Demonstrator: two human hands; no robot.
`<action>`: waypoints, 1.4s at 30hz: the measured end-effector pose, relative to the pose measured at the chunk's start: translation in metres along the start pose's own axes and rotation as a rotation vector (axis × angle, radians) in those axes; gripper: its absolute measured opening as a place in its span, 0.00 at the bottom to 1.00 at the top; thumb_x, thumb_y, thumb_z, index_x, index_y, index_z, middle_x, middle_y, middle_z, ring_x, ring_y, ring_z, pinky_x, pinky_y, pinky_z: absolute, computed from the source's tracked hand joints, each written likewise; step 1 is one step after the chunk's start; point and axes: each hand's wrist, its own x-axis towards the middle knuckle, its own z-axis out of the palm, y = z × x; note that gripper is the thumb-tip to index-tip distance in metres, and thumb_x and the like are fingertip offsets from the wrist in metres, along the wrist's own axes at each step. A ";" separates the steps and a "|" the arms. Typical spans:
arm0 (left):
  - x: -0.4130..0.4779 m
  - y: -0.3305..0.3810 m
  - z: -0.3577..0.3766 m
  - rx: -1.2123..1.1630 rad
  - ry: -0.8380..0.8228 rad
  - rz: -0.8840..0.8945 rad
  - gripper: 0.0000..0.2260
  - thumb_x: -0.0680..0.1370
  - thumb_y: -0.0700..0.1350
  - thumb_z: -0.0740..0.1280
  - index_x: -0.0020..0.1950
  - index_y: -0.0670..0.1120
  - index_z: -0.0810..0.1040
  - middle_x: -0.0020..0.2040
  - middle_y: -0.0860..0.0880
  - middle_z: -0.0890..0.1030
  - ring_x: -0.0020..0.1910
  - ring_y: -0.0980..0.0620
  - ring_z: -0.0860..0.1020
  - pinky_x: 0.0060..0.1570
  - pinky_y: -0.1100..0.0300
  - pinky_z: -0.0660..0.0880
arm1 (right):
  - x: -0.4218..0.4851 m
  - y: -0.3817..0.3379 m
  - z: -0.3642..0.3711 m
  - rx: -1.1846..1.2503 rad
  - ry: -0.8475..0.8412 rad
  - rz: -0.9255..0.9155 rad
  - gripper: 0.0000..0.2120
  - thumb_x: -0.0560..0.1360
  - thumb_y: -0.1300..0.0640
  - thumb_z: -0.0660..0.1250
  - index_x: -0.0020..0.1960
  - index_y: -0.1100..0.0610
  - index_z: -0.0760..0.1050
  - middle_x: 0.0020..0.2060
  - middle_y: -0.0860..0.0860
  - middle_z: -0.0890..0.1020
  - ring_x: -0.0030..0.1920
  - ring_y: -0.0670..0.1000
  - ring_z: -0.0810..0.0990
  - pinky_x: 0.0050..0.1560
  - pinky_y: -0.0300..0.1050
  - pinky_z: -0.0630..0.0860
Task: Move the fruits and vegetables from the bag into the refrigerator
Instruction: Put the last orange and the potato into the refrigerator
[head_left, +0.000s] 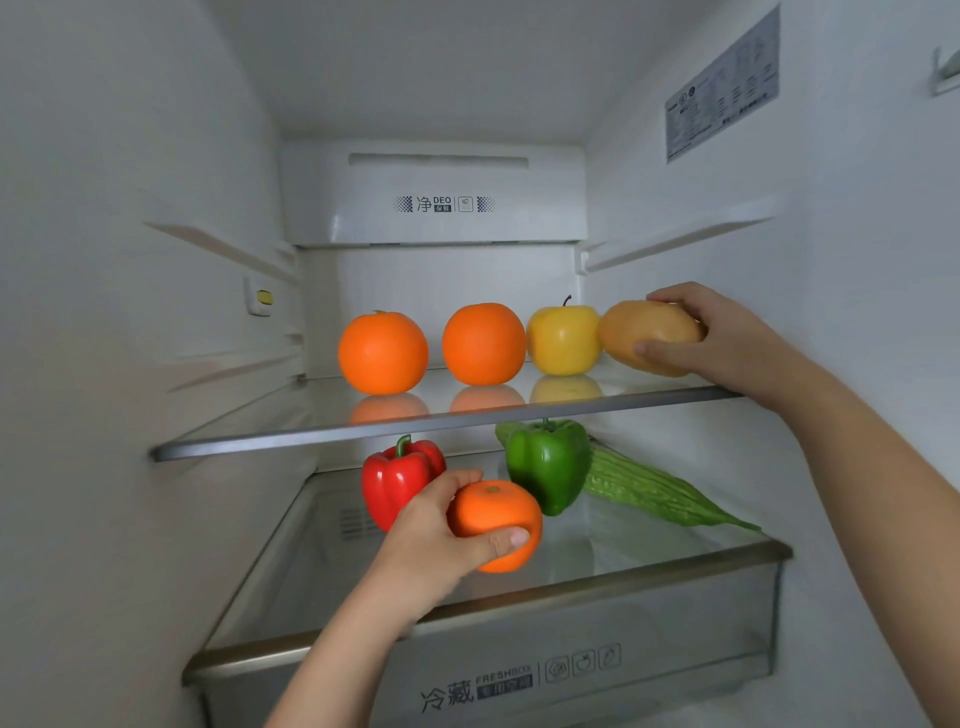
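The upper glass shelf (291, 434) carries two oranges, one to the left (383, 352) and one at the middle (483, 344), with a yellow apple (563, 340) just beside the second. The lower glass shelf (675, 558), above the crisper drawer (649, 629), carries a red bell pepper (397, 480), a green bell pepper (548, 465) and a bitter gourd (654, 491).

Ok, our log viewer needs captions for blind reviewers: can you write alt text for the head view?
Inside an open refrigerator, the right hand holds a potato at the upper glass shelf, beside a yellow apple and two oranges. The left hand holds a third orange over the lower shelf, near a red pepper, green pepper and bitter gourd.
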 end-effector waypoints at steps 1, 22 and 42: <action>0.000 0.000 0.000 -0.005 -0.003 0.000 0.25 0.63 0.48 0.79 0.52 0.59 0.69 0.51 0.59 0.75 0.50 0.62 0.75 0.50 0.68 0.72 | 0.000 0.001 0.000 -0.004 -0.003 -0.002 0.24 0.68 0.54 0.72 0.62 0.49 0.70 0.54 0.50 0.74 0.50 0.51 0.73 0.46 0.42 0.68; -0.003 0.003 0.001 0.039 0.005 -0.013 0.30 0.58 0.52 0.79 0.56 0.58 0.69 0.53 0.61 0.73 0.51 0.65 0.73 0.46 0.74 0.70 | 0.000 0.008 -0.001 0.019 -0.099 -0.041 0.28 0.66 0.53 0.74 0.63 0.45 0.68 0.56 0.49 0.74 0.51 0.50 0.74 0.49 0.43 0.70; -0.004 0.002 0.001 0.059 0.013 -0.007 0.33 0.57 0.54 0.76 0.60 0.55 0.69 0.55 0.60 0.73 0.52 0.66 0.72 0.46 0.77 0.69 | -0.003 0.007 -0.001 0.023 -0.124 -0.068 0.29 0.65 0.51 0.75 0.63 0.44 0.68 0.57 0.48 0.73 0.53 0.50 0.73 0.51 0.42 0.69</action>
